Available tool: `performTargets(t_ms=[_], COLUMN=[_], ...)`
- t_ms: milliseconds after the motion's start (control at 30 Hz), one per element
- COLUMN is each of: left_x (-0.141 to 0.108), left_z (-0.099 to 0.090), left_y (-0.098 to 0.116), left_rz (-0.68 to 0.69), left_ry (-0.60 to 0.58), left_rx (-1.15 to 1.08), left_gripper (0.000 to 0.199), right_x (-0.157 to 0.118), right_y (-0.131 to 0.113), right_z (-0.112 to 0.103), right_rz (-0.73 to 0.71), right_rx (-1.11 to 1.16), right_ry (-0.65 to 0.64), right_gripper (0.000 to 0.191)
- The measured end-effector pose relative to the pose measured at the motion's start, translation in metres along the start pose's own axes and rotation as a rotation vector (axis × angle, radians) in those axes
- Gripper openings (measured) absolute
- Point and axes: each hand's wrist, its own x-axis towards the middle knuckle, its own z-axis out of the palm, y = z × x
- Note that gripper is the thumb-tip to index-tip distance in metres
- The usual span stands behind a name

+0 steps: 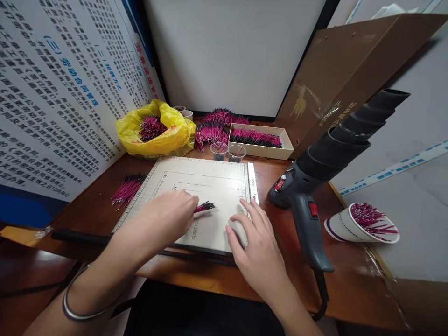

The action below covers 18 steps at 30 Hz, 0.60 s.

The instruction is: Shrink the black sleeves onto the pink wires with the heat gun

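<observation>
My left hand [177, 210] is closed around a small bundle of thin wires [205, 206], red-pink along their length with black ends that stick out to the right. It hovers over or rests on a cream paper trimmer board [224, 186] printed with a grid and size outlines; which of the two I cannot tell. To the right, my right hand [257, 238] has its fingers spread, with nothing in them, at the right part of the board. The far ends of the wires are hidden inside my left fist.
A heat gun [308, 224] stands right of the board, beside a paper cup of wires [345, 224]. Behind are a yellow bag [150, 144], two clear cups [237, 154], a wire-filled box [259, 148] and loose wire piles [213, 133]. More wires [126, 191] lie left.
</observation>
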Motion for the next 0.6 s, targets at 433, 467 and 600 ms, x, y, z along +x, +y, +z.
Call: performTargets(t_ms=[433, 467, 600], left_x=[0.012, 0.012, 0.012], left_z=[-0.009, -0.013, -0.033], left_y=[-0.056, -0.062, -0.096], left_rz=[-0.367, -0.419, -0.573], left_ry=[0.226, 0.25, 0.424], left_rx=[-0.24, -0.254, -0.233], left_gripper=[0.032, 0.034, 0.04], right_x=[-0.001, -0.001, -0.001], right_y=[0.001, 0.001, 0.003], right_z=[-0.001, -0.001, 0.0], right_rz=[0.0, 0.001, 0.002], right_rx=[-0.012, -0.01, 0.001], right_ry=[0.025, 0.024, 0.024], right_gripper=[0.014, 0.014, 0.014])
